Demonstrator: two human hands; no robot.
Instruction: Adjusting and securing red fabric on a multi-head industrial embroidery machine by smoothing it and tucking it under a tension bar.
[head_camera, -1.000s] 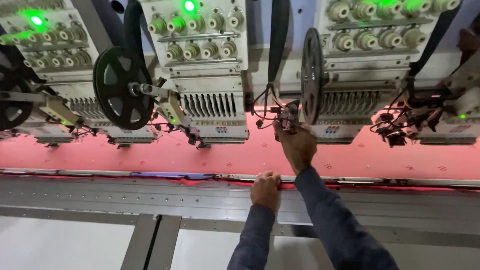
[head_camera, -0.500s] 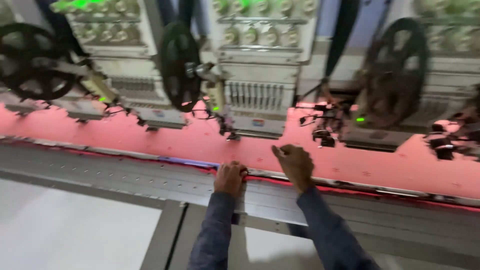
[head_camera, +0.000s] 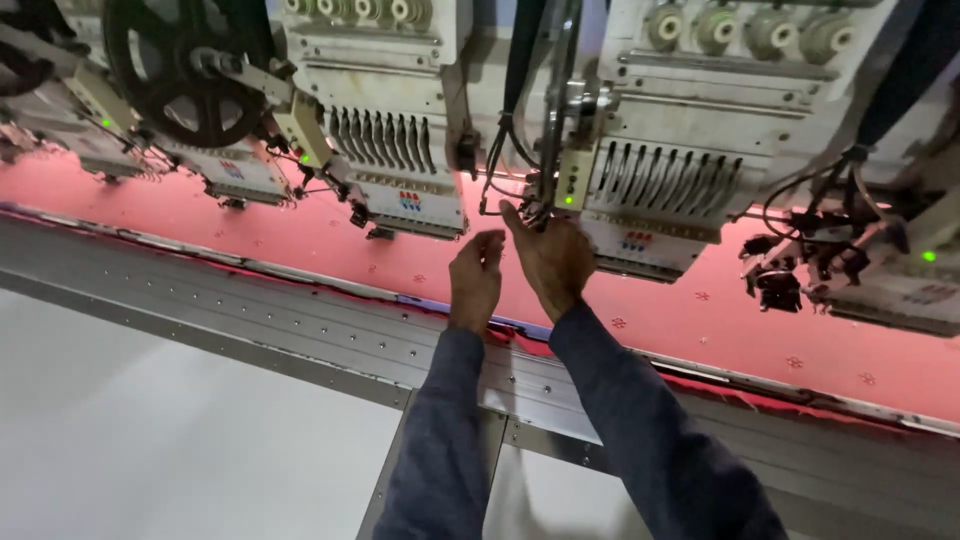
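Red fabric (head_camera: 300, 235), right hand (head_camera: 550, 262) at embroidery head (head_camera: 660, 170)

textile factory: embroidery machine heads (head_camera: 400, 150), red fabric (head_camera: 300, 230)

Both arms reach forward in dark blue sleeves. The left hand (head_camera: 476, 280) is raised with its fingers curled loosely inward (apparently holding nothing). The right hand (head_camera: 548, 260) sits just beside it, slightly higher, fingertips stretched upward.
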